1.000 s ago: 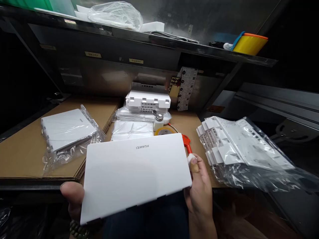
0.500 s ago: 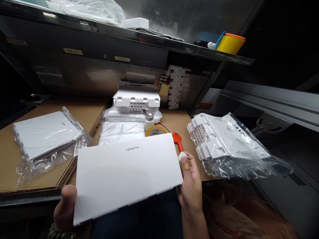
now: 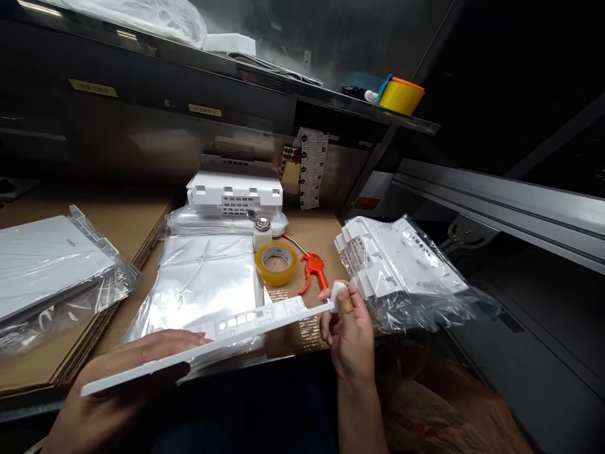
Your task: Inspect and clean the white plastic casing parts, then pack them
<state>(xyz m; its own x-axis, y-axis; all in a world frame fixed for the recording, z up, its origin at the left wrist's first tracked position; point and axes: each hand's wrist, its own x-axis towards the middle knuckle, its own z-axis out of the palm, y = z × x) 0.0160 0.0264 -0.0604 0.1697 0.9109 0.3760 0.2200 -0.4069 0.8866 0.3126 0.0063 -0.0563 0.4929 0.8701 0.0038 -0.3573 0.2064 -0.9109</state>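
A white plastic cover (image 3: 265, 325) is tilted nearly edge-on in front of me, with a row of slots along its far side. My left hand (image 3: 127, 372) grips its left end, the fingers lying over the far face. My right hand (image 3: 350, 331) is closed at the right end, pinching a small white wad of cloth (image 3: 338, 295) against the cover's corner. A tan bandage is wrapped round the right thumb. Just beyond the cover lie a stack of transparent plastic bags (image 3: 203, 271), a roll of yellow tape (image 3: 276, 263) and a red air blow gun (image 3: 314, 268).
Bagged white covers lie on cardboard (image 3: 118, 214) at left, and a bagged stack of white parts (image 3: 392, 258) lies at right. Behind stand more white housings (image 3: 236, 189) and a metal-capped dispenser bottle (image 3: 262, 233). An overhead shelf (image 3: 283, 79) crosses the back; a metal rail (image 3: 496, 208) runs at right.
The cover has turned from its logo face to nearly edge-on. My left hand has shifted its fingers over the far face. The right hand still holds the cloth wad; the view has swung right.
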